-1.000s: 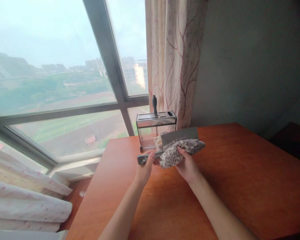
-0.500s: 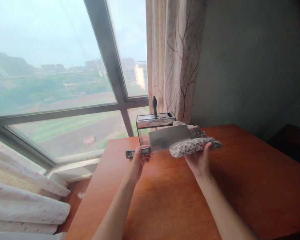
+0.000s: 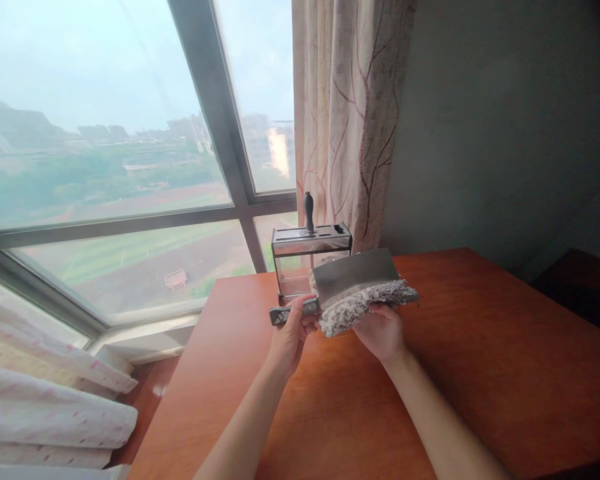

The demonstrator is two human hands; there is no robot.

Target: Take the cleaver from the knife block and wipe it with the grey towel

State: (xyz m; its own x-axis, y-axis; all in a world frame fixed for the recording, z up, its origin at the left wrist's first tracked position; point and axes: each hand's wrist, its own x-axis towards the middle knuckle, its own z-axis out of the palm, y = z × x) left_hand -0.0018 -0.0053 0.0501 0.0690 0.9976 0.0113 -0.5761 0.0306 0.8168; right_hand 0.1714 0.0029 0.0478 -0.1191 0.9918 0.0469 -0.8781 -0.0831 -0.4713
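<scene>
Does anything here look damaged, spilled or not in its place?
Nothing stands out: the knife holder stands upright on the table, the left hand grips the cleaver, and the right hand holds the shaggy cloth against it. No spill is visible.

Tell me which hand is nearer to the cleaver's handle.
Left. The left hand grips the cleaver's handle; the right hand is off to its right, holding the fuzzy cloth against the blade.
</scene>
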